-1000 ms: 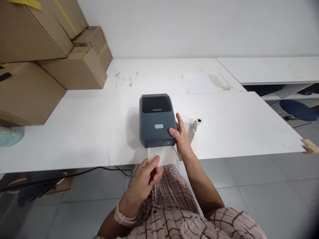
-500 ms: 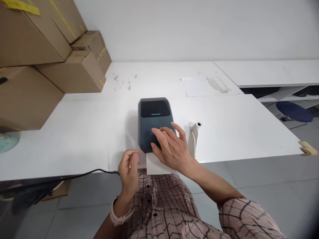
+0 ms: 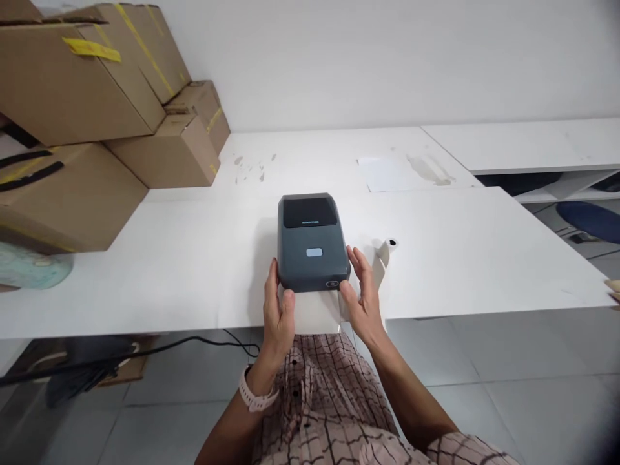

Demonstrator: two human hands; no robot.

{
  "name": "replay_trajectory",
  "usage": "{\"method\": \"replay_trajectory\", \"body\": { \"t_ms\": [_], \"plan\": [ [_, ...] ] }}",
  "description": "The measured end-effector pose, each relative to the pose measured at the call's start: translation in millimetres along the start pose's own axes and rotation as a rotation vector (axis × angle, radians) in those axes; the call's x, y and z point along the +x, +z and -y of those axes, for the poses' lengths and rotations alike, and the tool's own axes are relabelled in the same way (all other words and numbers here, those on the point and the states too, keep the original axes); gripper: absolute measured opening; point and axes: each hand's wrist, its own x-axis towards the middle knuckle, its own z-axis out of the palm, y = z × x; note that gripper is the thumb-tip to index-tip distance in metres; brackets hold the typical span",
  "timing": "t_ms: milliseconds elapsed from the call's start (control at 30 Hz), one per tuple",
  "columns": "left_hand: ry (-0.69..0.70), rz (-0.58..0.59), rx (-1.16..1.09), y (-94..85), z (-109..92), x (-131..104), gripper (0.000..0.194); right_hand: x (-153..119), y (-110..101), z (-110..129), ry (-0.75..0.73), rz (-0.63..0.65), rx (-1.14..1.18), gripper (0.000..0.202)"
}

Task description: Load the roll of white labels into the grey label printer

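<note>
A dark grey-blue label printer [image 3: 314, 266] sits on the white table near its front edge, with a light button on top and a round button at its front right corner. A blank white label [image 3: 317, 313] sticks out of its front, over the table edge. My left hand [image 3: 279, 316] grips the printer's left side, thumb by the front corner. On the opposite side, my right hand [image 3: 363, 297] has its fingers along the casing and its thumb at the front right corner. Right of that hand lies a small paper roll [image 3: 385, 252] with a strip trailing down.
Cardboard boxes [image 3: 165, 152] are stacked at the left, beside a pale green transparent container [image 3: 41, 266]. A white paper sheet [image 3: 380, 174] lies toward the back right. Black cable [image 3: 194, 340] hangs below the front edge, and a blue stool [image 3: 588, 219] stands at the far right.
My right hand has moved off the printer's top to its right side, uncovering the light button. My left hand has come up to the left side. The camera view has shifted slightly.
</note>
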Motion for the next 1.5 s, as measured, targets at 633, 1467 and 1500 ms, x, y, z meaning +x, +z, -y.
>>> {"method": "replay_trajectory", "body": {
  "t_ms": [633,1467,1500],
  "plan": [
    [0.352,-0.123,-0.024,-15.4,-25,104,0.044,79,-20,61,-0.285,0.113,-0.237,0.077],
    [-0.089,0.123,0.151,-5.8,1,148,0.065,186,30,47,-0.499,0.719,-0.993,0.085],
    [-0.093,0.121,0.134,-5.2,1,149,0.066,189,33,41,-0.449,0.797,-1.047,0.094]
  ]
}}
